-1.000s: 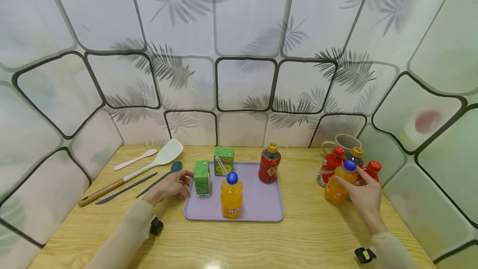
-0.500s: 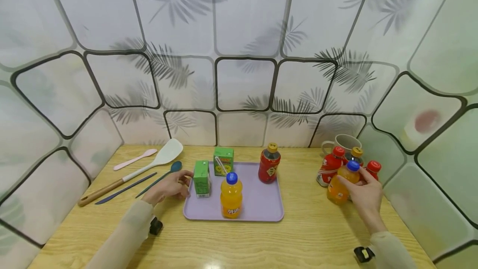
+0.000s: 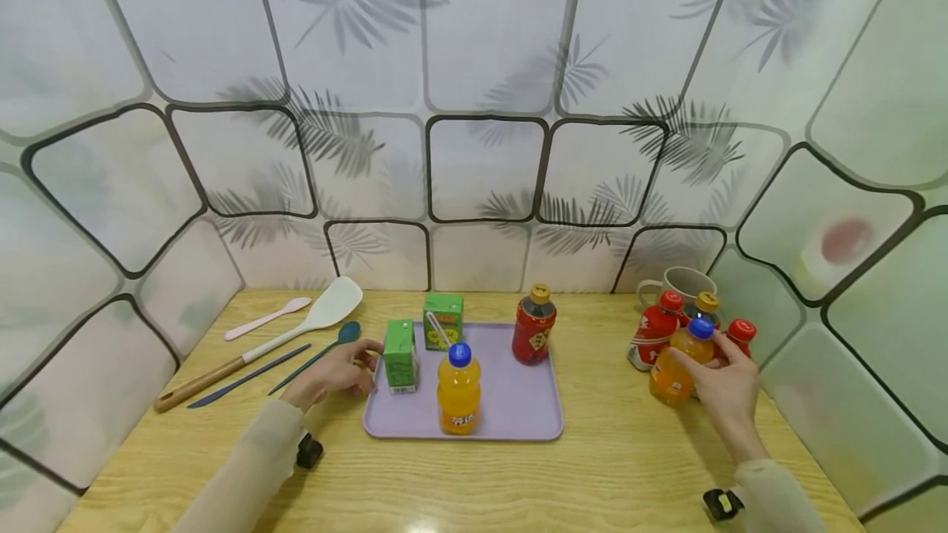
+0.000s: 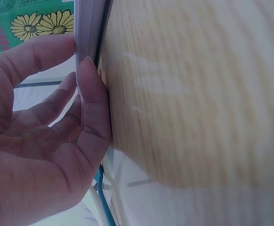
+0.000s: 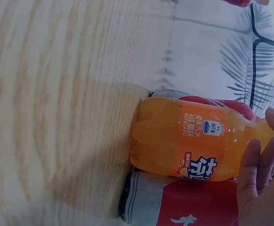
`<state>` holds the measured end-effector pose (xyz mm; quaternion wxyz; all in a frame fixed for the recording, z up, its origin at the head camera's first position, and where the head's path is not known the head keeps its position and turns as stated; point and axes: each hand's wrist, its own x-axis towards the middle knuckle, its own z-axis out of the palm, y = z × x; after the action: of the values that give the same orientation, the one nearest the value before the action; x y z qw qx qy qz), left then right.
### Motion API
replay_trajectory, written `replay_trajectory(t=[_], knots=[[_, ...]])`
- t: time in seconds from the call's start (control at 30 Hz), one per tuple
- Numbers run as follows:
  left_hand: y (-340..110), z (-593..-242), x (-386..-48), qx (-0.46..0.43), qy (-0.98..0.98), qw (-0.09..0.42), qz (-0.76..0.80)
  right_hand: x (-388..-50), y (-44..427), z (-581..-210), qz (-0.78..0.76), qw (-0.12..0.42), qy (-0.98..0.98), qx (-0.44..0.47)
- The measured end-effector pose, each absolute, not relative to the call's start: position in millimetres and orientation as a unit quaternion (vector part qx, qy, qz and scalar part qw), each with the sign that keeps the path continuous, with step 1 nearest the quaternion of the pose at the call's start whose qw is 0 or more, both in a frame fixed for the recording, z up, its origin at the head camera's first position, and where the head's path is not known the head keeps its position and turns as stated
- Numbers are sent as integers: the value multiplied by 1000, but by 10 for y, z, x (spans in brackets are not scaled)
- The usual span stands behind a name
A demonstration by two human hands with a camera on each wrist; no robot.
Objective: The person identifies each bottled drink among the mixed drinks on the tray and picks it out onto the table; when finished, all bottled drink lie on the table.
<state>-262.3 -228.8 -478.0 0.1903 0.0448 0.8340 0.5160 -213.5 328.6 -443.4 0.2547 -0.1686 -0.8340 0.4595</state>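
Note:
In the head view, my right hand (image 3: 724,385) grips an orange soda bottle (image 3: 672,375) near its neck. The bottle stands upright on the table, with red-labelled bottles close behind and beside it. In the right wrist view its orange label (image 5: 203,134) faces the camera, and a red and silver bottle (image 5: 179,200) lies against its side. My left hand (image 3: 339,373) pinches the left rim of a lilac tray (image 3: 511,418). On the tray are two green drink cartons (image 3: 400,356), another orange soda bottle (image 3: 459,393) and a red-labelled bottle with a gold cap (image 3: 534,327).
A beige mug (image 3: 689,282) stands behind the bottles at right. To the left lie a white turner (image 3: 326,307) with a wooden handle, a pink spoon (image 3: 267,318), a blue knife (image 3: 248,377) and a teal spoon (image 3: 348,331). Patterned curtains enclose the table.
The right hand's orange soda bottle has shifted slightly to the right, closer to the red-capped bottle there. My left hand and the tray have stayed put.

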Motion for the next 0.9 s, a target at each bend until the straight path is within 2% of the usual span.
replay_trajectory(t=[0.9], knots=[[-2281, -4769, -2604, 43, 834, 186, 519, -2140, 3282, -4499, 443, 261, -837, -186]])
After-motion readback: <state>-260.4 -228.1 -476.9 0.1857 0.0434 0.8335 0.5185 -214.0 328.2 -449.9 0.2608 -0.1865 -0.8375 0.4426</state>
